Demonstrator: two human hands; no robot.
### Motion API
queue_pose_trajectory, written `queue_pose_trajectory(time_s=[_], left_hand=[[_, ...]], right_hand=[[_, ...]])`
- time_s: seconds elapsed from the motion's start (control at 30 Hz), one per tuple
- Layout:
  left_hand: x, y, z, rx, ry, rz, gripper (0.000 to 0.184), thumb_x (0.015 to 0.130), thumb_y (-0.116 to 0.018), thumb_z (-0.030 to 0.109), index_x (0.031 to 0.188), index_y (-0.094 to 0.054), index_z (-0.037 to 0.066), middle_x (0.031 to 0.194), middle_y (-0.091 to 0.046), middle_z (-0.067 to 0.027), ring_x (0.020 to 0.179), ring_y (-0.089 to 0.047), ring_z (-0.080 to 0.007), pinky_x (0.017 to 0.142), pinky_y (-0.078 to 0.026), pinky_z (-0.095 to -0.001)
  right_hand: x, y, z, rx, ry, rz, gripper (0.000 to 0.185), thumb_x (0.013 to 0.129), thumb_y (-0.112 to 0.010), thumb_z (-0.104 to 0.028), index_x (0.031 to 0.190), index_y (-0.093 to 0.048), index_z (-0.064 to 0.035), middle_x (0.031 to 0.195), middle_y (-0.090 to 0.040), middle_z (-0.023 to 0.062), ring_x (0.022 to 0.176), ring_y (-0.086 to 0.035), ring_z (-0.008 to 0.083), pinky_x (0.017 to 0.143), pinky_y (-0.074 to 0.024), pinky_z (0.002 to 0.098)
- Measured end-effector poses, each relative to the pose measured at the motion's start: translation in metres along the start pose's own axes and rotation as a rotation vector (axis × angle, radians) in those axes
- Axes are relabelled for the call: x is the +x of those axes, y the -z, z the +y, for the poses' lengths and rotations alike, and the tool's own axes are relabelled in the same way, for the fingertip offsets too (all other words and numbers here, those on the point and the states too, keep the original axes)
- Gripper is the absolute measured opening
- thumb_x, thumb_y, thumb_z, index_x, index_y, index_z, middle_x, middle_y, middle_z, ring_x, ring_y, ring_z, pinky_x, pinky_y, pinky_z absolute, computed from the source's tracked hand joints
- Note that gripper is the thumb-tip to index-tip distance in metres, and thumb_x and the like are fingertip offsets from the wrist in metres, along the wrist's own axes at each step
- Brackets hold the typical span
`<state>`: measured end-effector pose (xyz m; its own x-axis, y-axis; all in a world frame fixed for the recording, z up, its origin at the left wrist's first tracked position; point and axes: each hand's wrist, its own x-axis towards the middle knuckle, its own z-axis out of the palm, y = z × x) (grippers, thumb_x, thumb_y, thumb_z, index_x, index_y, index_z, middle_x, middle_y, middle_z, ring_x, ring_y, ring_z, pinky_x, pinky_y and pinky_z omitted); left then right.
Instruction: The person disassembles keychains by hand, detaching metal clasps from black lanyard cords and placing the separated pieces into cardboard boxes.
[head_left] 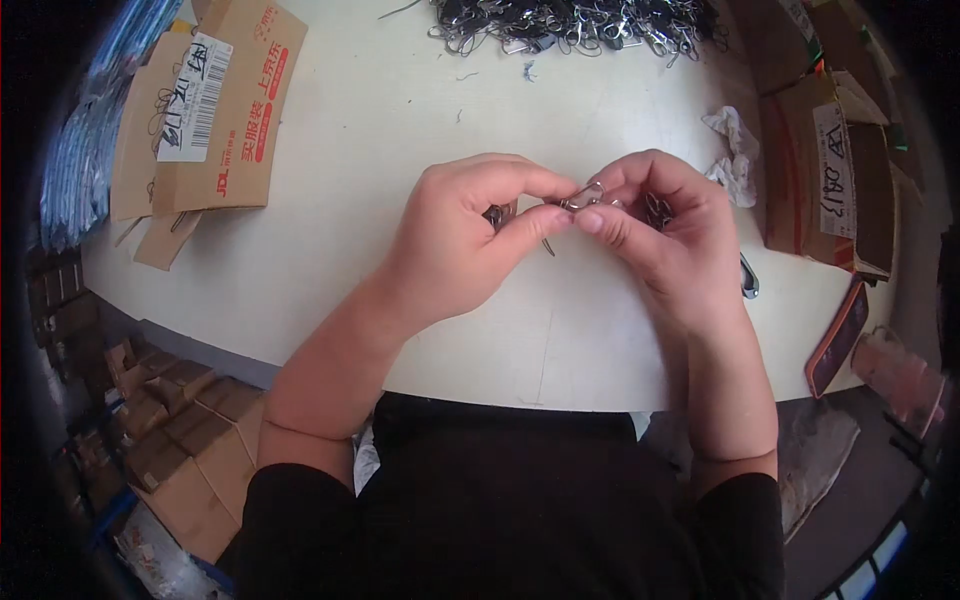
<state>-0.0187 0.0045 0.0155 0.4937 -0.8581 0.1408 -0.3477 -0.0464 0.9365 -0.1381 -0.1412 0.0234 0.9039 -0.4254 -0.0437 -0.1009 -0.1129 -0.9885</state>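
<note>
1. The clip pile lies on the pale table; the small metal clasp is well on the wearer's side of it.
2. The left hand pinches the clasp's left end between thumb and forefinger; a dark piece shows inside the curl of that hand.
3. The right hand grips the other end with thumb and fingertips, more dark metal pieces tucked in its curled fingers.
4. The clasp thus sits between the two sets of fingertips, apart from the clip pile; its fingers-covered parts are too small to make out, so it may be two joined pieces.
5. Left of the clip pile stands a red-printed box; right of it, crumpled tissue.
</note>
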Motion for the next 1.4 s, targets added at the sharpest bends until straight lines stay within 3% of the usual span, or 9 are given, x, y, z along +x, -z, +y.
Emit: queue_pose_trajectory(time_s=[0.1, 0.3, 0.5, 0.7, 0.9, 1.0, 1.13, 1.23, 1.4], left_hand=[[0.0, 0.0, -0.003, 0.034, -0.002, 0.001, 0.013, 0.078, -0.065, -0.002, 0.092, -0.066, -0.002, 0.084, -0.066, -0.0083, 0.072, -0.059, -0.0102, 0.063, -0.046, -0.0224], [-0.001, -0.007, 0.001, 0.046, 0.017, 0.076, 0.009, 0.083, -0.062, 0.002, 0.09, -0.065, -0.003, 0.08, -0.065, -0.0077, 0.071, -0.059, -0.012, 0.064, -0.046, -0.0238], [0.0, -0.009, -0.003, 0.087, 0.028, 0.052, 0.012, 0.082, -0.065, 0.007, 0.09, -0.066, -0.002, 0.079, -0.066, -0.0108, 0.063, -0.058, -0.0142, 0.055, -0.045, -0.0258], [0.001, -0.006, 0.004, 0.069, -0.022, 0.054, 0.015, 0.079, -0.067, 0.002, 0.093, -0.066, -0.002, 0.084, -0.066, -0.008, 0.072, -0.058, -0.0108, 0.06, -0.044, -0.0236], [-0.001, -0.007, -0.003, 0.078, -0.019, 0.09, 0.015, 0.076, -0.07, 0.001, 0.091, -0.067, -0.001, 0.084, -0.067, -0.0072, 0.07, -0.057, -0.009, 0.059, -0.044, -0.0212], [-0.001, -0.014, -0.003, -0.042, 0.036, 0.191, 0.014, 0.076, -0.072, 0.005, 0.087, -0.068, -0.001, 0.076, -0.066, -0.0055, 0.059, -0.052, -0.0061, 0.05, -0.04, -0.0202], [0.0, -0.011, 0.007, -0.246, 0.251, 0.162, 0.01, 0.077, -0.07, 0.002, 0.086, -0.067, -0.002, 0.075, -0.065, -0.0032, 0.058, -0.05, -0.0041, 0.049, -0.039, -0.019], [0.0, 0.006, 0.001, -0.666, 0.439, 0.215, 0.006, 0.085, -0.06, 0.006, 0.088, -0.06, 0.001, 0.077, -0.062, -0.0059, 0.048, -0.04, -0.0032, 0.042, -0.033, -0.0198], [0.006, 0.017, 0.0, -1.151, 0.525, 0.196, 0.012, 0.092, -0.045, 0.014, 0.085, -0.051, 0.007, 0.073, -0.053, -0.0058, 0.044, -0.034, -0.0074, 0.039, -0.028, -0.0214]], right_hand=[[-0.001, 0.001, 0.0, 0.04, -0.03, -0.012, 0.01, 0.081, -0.069, -0.009, 0.083, -0.063, -0.0003, 0.071, -0.059, -0.0002, 0.061, -0.047, 0.0044, 0.055, -0.0402, 0.0198], [0.001, 0.003, 0.006, -0.184, 0.246, -0.026, 0.008, 0.082, -0.066, -0.008, 0.084, -0.064, -0.0005, 0.072, -0.059, 0.0031, 0.058, -0.047, 0.007, 0.053, -0.0398, 0.0218], [-0.003, -0.002, 0.005, -0.048, 0.074, 0.029, 0.009, 0.084, -0.065, -0.009, 0.084, -0.063, 0.0005, 0.069, -0.058, 0.0021, 0.059, -0.048, 0.0064, 0.053, -0.0398, 0.0219], [-0.003, -0.002, 0.005, 0.038, -0.023, 0.014, 0.011, 0.086, -0.063, -0.01, 0.085, -0.062, 0.0007, 0.065, -0.057, -0.0006, 0.059, -0.046, 0.0044, 0.053, -0.0389, 0.0207], [-0.004, -0.001, 0.002, -0.067, 0.051, 0.005, 0.01, 0.085, -0.063, -0.009, 0.085, -0.062, 0.0006, 0.069, -0.057, 0.0021, 0.059, -0.047, 0.0056, 0.054, -0.0399, 0.0219], [-0.001, -0.001, 0.009, -0.069, 0.141, 0.004, 0.01, 0.086, -0.062, -0.009, 0.085, -0.062, 0.0004, 0.069, -0.057, 0.0032, 0.06, -0.047, 0.0062, 0.055, -0.0405, 0.023], [-0.003, 0.0, 0.002, 0.11, -0.057, -0.053, 0.011, 0.088, -0.06, -0.011, 0.085, -0.062, -0.0004, 0.068, -0.056, 0.0005, 0.059, -0.045, 0.0053, 0.054, -0.0383, 0.0219], [0.0, 0.004, -0.005, 0.603, -0.235, -0.109, 0.01, 0.088, -0.057, -0.013, 0.084, -0.06, -0.0034, 0.066, -0.052, -0.0011, 0.054, -0.041, 0.0058, 0.049, -0.0319, 0.0198], [0.001, 0.044, -0.023, 1.185, -0.136, -0.021, 0.018, 0.088, -0.049, -0.022, 0.08, -0.054, -0.0066, 0.07, -0.052, 0.0049, 0.057, -0.045, 0.0129, 0.044, -0.0305, 0.0241]])
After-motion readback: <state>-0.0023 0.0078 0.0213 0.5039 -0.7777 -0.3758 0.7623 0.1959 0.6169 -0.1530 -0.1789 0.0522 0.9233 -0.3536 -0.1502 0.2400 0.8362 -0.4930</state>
